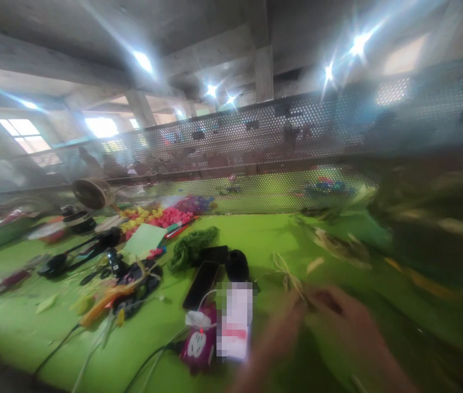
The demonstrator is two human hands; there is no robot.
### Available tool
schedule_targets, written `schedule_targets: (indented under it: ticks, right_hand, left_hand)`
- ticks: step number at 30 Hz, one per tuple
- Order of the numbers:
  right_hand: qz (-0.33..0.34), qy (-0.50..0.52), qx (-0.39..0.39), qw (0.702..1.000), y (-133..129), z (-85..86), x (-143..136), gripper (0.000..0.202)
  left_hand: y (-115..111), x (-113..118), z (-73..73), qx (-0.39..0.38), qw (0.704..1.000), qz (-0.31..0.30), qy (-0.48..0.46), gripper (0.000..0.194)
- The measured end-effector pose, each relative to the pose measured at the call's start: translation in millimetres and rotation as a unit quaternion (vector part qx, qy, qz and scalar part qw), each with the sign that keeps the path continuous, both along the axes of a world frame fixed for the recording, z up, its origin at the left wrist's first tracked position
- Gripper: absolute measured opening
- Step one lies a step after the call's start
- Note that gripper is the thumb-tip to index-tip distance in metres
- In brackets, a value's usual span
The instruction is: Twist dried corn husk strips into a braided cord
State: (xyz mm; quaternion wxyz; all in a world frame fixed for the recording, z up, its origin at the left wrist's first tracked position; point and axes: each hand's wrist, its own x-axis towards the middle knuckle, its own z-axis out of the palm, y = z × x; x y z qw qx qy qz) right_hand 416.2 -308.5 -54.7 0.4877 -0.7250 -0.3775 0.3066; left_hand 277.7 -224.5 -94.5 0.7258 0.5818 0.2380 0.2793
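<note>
We reached both arms forward over the smooth green table (pixel 264 232). Our left hand (pixel 287 322) angled up and inward; our right hand (pixel 343 311) came in from the other side, its back turned upward and its fingers curled toward the left ones. Our left fingers were closed on some thin, pale strands (pixel 283 270), which looped loosely up and away from their tips, dry and straw-like. The right fingers nearly met them, but blur kept us from telling whether they gripped the strands too.

Just beyond the fingers lay a flat, papery scrap (pixel 315 265), and farther out some crinkled dry leaves (pixel 341 248). To the left of the fingers were a rounded black object (pixel 237 266), a glossy dark phone (pixel 202 285) and a boxy purple socket block (pixel 199 344). Beyond those sat a tangled, fibrous green bundle (pixel 194 245). Well off to the left lay an orange tool (pixel 106 304) with a black cord. Past everything, a perforated screen (pixel 272 131) stood across the table, its holes small and close-set.
</note>
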Motion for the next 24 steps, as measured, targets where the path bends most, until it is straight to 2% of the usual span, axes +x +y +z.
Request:
schedule_targets:
  ticks: [4, 8, 12, 15, 17, 20, 22, 24]
  right_hand:
    - [-0.006, 0.016, -0.001, 1.000, -1, 11.5, 0, 0.026]
    - [-0.011, 0.007, -0.002, 1.000, 0, 17.4, 2, 0.029]
    - [-0.013, -0.058, 0.009, 0.998, 0, 9.3, 8, 0.039]
    - [-0.075, -0.166, 0.057, 0.982, -5, -0.5, 10, 0.046]
    - [-0.103, -0.202, 0.076, 0.971, -7, -5.1, 7, 0.040]
    - [-0.038, -0.182, 0.051, 0.981, -7, -7.4, -3, 0.030]
    - [0.022, -0.144, 0.017, 0.989, -3, -6.9, -9, 0.032]
    - [0.050, -0.097, 0.003, 0.994, 0, -6.8, -12, 0.034]
  left_hand:
    - [-3, 3, 7.1, -0.039, 0.999, -0.010, -0.015, 0.037]
    - [-4, 5, 11.8, -0.074, 0.997, 0.005, -0.017, 0.036]
    - [-1, 6, 11.2, -0.077, 0.997, 0.024, -0.020, 0.030]
    - [6, 7, 2.0, -0.076, 0.995, 0.066, -0.021, 0.027]
    - [9, 9, -5.3, -0.084, 0.992, 0.097, -0.011, 0.030]
    - [10, 12, -9.5, -0.104, 0.988, 0.116, -0.013, 0.034]
    - [7, 13, -6.9, -0.122, 0.986, 0.104, -0.044, 0.036]
    - [4, 12, -2.2, -0.129, 0.985, 0.093, -0.068, 0.037]
